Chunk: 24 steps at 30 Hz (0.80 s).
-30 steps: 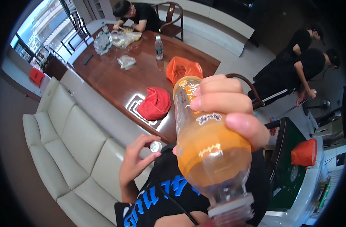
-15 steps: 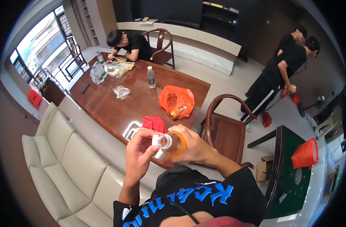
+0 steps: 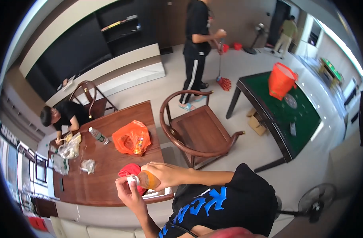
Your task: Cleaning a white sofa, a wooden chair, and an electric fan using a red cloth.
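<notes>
My right hand (image 3: pixel 167 174) is wrapped around a bottle of orange drink (image 3: pixel 149 180), which tilts with its neck to the left. At the bottle's mouth, the fingers of my left hand (image 3: pixel 130 193) pinch a white cap (image 3: pixel 132 180). Whether the cap sits on the neck or just against it, I cannot tell. Just beyond the bottle, a red cloth-like item (image 3: pixel 128 170) lies on the wooden table (image 3: pixel 106 186), partly hidden by my hands.
An orange plastic bag (image 3: pixel 126 133) and a clear water bottle (image 3: pixel 98 135) are on the table. A wooden armchair (image 3: pixel 201 127) stands to its right, near a green-topped table (image 3: pixel 264 95). One person (image 3: pixel 70 115) sits at the table; another (image 3: pixel 195 47) holds a mop (image 3: pixel 224 82).
My view has swung right, bringing in more of the green-topped table and a fan. The cap was beside the open bottle mouth; now it is at the mouth. The mop holder is more upright.
</notes>
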Tool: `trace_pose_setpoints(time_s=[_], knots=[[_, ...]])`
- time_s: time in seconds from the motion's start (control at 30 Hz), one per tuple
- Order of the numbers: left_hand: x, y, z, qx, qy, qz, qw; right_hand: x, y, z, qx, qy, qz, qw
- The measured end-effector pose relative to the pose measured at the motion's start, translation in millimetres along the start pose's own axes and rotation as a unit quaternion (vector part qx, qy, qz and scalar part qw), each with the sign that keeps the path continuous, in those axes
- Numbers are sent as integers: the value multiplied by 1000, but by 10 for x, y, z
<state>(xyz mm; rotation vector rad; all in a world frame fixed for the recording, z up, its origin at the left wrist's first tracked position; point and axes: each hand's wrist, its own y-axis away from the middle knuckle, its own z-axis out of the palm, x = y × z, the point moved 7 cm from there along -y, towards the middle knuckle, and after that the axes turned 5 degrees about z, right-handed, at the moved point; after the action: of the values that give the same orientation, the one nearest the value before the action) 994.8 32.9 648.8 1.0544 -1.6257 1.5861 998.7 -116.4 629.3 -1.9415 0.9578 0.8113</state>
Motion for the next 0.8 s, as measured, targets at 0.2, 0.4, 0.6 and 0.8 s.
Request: trace_pose_setpoints(time_s=[0.2, 0.4, 0.6, 0.8], knots=[[115, -80, 328, -46, -180, 24, 982, 102, 320, -142, 51, 82, 43, 994], [70, -64, 447, -50, -221, -10, 974, 80, 512, -144, 110, 132, 94, 981], [-157, 31, 406, -63, -44, -50, 996, 87, 537, -139, 141, 158, 78, 974], [15, 104, 466, -140, -102, 0, 985, 112, 505, -161, 126, 113, 102, 980]])
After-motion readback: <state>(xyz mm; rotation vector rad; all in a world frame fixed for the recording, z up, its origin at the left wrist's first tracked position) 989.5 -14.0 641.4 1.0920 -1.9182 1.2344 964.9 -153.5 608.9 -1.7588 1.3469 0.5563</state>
